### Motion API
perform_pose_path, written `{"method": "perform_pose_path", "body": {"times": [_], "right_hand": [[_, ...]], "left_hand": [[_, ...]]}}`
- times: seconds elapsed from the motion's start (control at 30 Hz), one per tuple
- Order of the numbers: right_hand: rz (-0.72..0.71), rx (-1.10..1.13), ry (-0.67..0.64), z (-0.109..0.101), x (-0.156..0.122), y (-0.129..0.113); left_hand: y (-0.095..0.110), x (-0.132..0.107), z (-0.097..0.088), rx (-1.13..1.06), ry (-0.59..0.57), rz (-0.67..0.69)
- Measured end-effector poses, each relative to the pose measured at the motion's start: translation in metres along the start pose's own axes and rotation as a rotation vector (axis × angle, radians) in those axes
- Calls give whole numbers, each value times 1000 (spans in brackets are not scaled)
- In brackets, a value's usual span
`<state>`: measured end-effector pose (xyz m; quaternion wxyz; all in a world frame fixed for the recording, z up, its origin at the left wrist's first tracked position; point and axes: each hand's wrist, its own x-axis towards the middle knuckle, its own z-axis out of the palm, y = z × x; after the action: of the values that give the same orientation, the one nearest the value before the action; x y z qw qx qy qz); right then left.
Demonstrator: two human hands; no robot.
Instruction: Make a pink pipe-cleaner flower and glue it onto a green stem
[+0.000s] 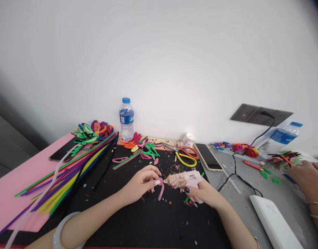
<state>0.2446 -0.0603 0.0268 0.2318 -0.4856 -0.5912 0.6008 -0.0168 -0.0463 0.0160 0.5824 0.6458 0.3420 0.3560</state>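
Note:
My left hand (140, 183) pinches a short, bent pink pipe cleaner (161, 192) between thumb and fingers over the black mat (148, 224). From the right, my right hand (207, 193) is wrapped round a pale pink hot glue gun (192, 177). Its nozzle points left and comes close to the pink pipe cleaner; whether they touch I cannot tell. The gun's front part is crusted with yellowish, speckled residue. Part of its handle is hidden behind my fingers. Scissors (186, 159) with red and yellow handles lie beyond the gun.
Long coloured pipe cleaners (67, 180) fan out at left on a pink sheet (8, 204). At the wall stand a water bottle (127, 121) and a paper cup (188, 140). A phone (208, 157), black cable (235, 166) and white power strip (274, 221) lie right, near another person's hand (308, 178).

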Motion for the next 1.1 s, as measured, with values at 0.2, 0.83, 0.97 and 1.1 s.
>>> {"method": "perform_pose_path", "body": {"times": [0.2,0.83,0.97,1.1], "right_hand": [[-10,11,6,0,0,-1],[-5,-30,-29,1,-1,-4],[-19,-14,-22,1,-1,-4],[-9,-16,-24,1,-1,-3]], "left_hand": [[0,-1,1,0,-16,-3],[1,1,0,3,-11,-6],[0,0,0,11,-9,-7],[0,-1,0,10,-11,-5]]}}
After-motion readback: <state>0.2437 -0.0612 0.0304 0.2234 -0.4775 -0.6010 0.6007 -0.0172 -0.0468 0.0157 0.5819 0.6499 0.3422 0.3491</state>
